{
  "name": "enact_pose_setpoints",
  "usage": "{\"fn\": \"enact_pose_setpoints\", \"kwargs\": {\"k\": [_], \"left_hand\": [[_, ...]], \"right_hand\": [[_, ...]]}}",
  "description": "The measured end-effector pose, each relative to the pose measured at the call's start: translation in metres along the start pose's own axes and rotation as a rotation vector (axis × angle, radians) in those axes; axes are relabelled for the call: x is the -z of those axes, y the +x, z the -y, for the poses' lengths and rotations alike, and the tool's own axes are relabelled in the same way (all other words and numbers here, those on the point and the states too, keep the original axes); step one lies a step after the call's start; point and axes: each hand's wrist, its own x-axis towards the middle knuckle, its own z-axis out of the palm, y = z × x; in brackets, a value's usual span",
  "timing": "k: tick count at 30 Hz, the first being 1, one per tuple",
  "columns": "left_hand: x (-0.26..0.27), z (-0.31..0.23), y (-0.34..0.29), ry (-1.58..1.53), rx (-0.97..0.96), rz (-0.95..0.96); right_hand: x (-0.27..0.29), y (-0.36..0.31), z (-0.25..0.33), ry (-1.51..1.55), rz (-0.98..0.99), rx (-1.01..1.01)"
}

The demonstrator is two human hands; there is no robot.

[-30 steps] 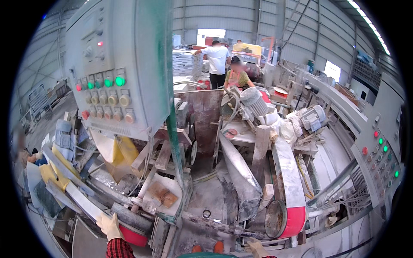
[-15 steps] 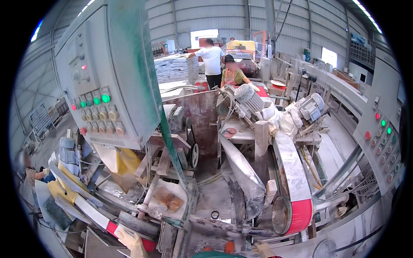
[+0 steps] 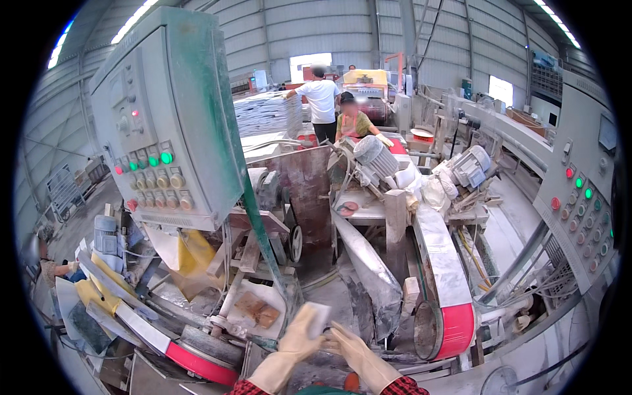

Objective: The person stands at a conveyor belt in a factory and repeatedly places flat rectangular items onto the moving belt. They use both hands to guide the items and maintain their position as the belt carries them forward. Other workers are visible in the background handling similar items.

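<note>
Both my hands wear pale gloves and come together low in the middle, above the floor. My left hand (image 3: 294, 337) is closed on a small flat whitish slab piece (image 3: 319, 318), which stands up past its fingertips and is blurred. Just right of it, my right hand (image 3: 347, 347) has its fingers bent and pressed together towards the left one; what they hold, if anything, is hidden. To my left runs a narrow belt with a red end (image 3: 201, 365). A second belt with a red end (image 3: 455, 329) wraps round a drum on my right.
A grey control cabinet (image 3: 161, 125) with lit buttons hangs at left, another control panel (image 3: 586, 191) at right. Dusty motors (image 3: 376, 161) sit above the right belt. A person in a white shirt (image 3: 320, 99) and a seated person in a cap (image 3: 355, 118) are farther back.
My left hand has moved from the left belt's red end to the middle, now with the slab piece. My right hand has risen from the lower edge and moved left to meet it.
</note>
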Motion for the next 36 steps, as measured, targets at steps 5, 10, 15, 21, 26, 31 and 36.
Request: {"fn": "enact_pose_setpoints", "kwargs": {"k": [5, 10, 15, 21, 26, 31, 36], "left_hand": [[-0.031, -0.017, 0.022, -0.121, -0.226, 0.360], [0.024, 0.026, 0.000, 0.161, -0.226, 0.366], [0.128, 0.194, -0.091, 0.455, 0.694, 0.147], [0.186, 0.250, -0.253, 1.048, 1.030, -0.244], [0.159, 0.175, -0.206, 1.315, 0.715, -0.110], [0.152, 0.160, -0.193, 1.286, 0.787, -0.062], [0.147, 0.163, -0.208, 1.421, 0.703, -0.103]], "right_hand": [[0.012, 0.004, 0.014, -0.200, -0.263, 0.310], [0.119, -0.012, 0.045, -0.052, -0.736, 0.697], [0.244, -0.048, 0.080, -0.032, -0.931, 0.848], [0.256, -0.057, 0.116, 0.243, -1.006, 0.699], [0.275, -0.049, 0.125, 0.290, -1.037, 0.766], [0.314, -0.026, 0.117, 0.159, -1.105, 0.838], [0.293, -0.031, 0.120, 0.166, -1.041, 0.766]]}}
